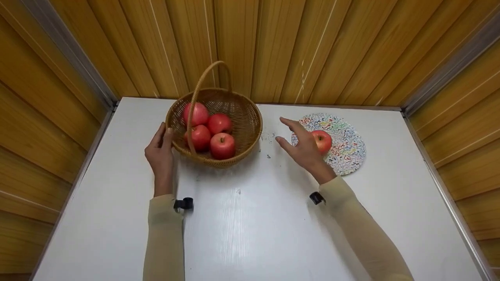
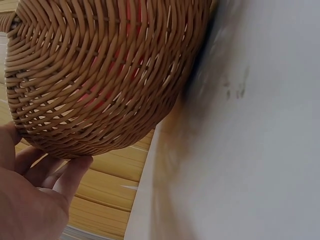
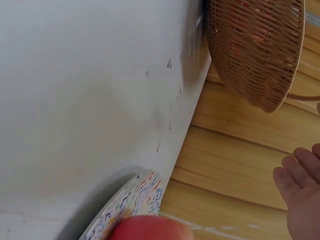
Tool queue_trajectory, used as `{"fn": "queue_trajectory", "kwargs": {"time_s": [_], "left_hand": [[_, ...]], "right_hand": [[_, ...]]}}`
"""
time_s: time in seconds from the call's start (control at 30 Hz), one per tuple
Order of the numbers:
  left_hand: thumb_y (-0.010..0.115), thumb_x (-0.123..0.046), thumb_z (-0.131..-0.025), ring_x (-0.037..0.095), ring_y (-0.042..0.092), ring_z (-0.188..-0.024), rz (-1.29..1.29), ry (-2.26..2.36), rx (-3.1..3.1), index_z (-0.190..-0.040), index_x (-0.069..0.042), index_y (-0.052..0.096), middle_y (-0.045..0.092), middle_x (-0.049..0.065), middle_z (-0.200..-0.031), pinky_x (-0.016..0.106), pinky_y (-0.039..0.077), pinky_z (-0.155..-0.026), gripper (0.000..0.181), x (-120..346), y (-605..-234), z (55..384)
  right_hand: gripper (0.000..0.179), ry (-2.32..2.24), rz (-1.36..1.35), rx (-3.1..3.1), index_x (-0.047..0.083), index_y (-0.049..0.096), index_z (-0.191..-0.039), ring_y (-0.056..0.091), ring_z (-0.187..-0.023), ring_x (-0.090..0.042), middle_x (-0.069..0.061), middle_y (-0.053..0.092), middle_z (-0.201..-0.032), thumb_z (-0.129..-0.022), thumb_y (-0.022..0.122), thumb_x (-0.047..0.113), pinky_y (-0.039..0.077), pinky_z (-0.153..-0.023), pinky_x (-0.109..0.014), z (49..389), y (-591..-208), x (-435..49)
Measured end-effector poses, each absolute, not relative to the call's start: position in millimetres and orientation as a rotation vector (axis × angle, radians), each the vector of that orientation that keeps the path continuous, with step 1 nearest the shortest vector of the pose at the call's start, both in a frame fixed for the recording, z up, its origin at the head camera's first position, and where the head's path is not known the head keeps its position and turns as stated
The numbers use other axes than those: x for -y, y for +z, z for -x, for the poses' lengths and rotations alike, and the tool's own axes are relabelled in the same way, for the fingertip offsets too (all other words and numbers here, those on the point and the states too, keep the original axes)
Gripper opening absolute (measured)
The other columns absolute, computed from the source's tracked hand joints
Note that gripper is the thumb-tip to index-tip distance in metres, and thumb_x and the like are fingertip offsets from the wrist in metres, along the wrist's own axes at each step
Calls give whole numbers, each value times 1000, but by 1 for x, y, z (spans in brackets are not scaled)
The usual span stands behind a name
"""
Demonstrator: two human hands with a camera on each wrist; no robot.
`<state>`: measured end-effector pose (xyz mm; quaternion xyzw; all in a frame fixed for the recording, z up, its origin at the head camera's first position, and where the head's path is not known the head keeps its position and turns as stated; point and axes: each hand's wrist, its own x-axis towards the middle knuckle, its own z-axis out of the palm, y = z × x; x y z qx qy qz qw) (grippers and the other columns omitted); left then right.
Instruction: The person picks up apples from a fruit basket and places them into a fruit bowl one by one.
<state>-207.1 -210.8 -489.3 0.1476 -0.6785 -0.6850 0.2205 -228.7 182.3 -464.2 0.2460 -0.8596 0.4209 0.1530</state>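
Note:
A brown wicker basket (image 1: 244, 113) with a tall arched handle holds several red apples (image 1: 222, 146). My left hand (image 1: 161, 156) holds the basket's left side, the thumb by the rim and the fingers against the outer weave; in the left wrist view the fingertips (image 2: 80, 162) touch the wicker. One more red apple (image 1: 323, 141) sits on a round plate with multicoloured speckles (image 1: 347, 156). Above the plate's left edge hovers my right hand (image 1: 306, 150), thumb and fingers spread apart, holding nothing. It overlaps the apple's left side in the head view.
Both hands work over a white table (image 1: 250, 218), with small dark marks between basket and plate. Yellow-brown wood-look panels (image 1: 273, 50) rise behind and on both sides. Black wrist mounts (image 1: 186, 203) sit at the sleeve cuffs.

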Motion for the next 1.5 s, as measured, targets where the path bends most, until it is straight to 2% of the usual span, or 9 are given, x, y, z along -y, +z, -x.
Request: {"fn": "queue_trajectory", "kwargs": {"time_s": [0.27, 0.4, 0.6, 0.83, 1.03, 1.3, 1.5], "left_hand": [[67, -18, -106, 28, 55, -141, -339, -1909, 1910, -154, -7, 55, 54, 11, -157, 34, 50, -109, 51, 207, -476, 199], [67, -12, -105, 28, 58, -138, -345, -1897, 1900, -153, -5, 56, 55, 12, -155, 33, 52, -107, 50, 206, -476, 200], [67, -12, -106, 27, 58, -138, -362, -1892, 1895, -153, -6, 57, 55, 12, -156, 33, 51, -109, 48, 209, -483, 206], [69, -17, -105, 22, 58, -138, -349, -1858, 1890, -152, -14, 60, 57, 5, -155, 32, 51, -108, 47, 217, -507, 219], [71, -18, -105, 19, 58, -137, -325, -1867, 1866, -150, -16, 62, 59, 2, -153, 31, 52, -107, 46, 217, -511, 219], [67, -12, -106, 24, 56, -140, -339, -1882, 1883, -152, -8, 58, 56, 11, -154, 33, 52, -108, 47, 208, -484, 209], [67, -12, -106, 25, 57, -138, -345, -1875, 1895, -151, -6, 58, 57, 12, -153, 34, 53, -107, 47, 206, -479, 204]], "right_hand": [[48, 1136, -940, 2405, -2, 62, -143, 60, -135, -28, -17, 65, -142, -100, 77, 13, 47, -115, -40, 237, -455, -145], [47, 1151, -1001, 2436, -3, 64, -141, 64, -128, -28, -17, 67, -136, -99, 78, 13, 51, -110, -41, 241, -451, -133], [51, 1175, -1052, 2575, -2, 63, -141, 65, -125, -32, -18, 67, -136, -98, 80, 17, 55, -104, -47, 243, -446, -112], [58, 1119, -1032, 2826, 1, 63, -144, 57, -136, -30, -15, 65, -142, -96, 83, 26, 45, -116, -44, 249, -439, -87], [62, 1092, -1036, 2935, 1, 62, -146, 53, -140, -29, -13, 63, -146, -95, 84, 27, 42, -119, -43, 255, -438, -74], [62, 1020, -1061, 2989, 0, 61, -147, 55, -137, -29, -14, 64, -144, -95, 84, 25, 42, -118, -41, 265, -436, -62], [60, 901, -1100, 3031, -2, 63, -143, 62, -124, -29, -14, 69, -134, -94, 84, 27, 47, -110, -40, 271, -437, -50]]}}
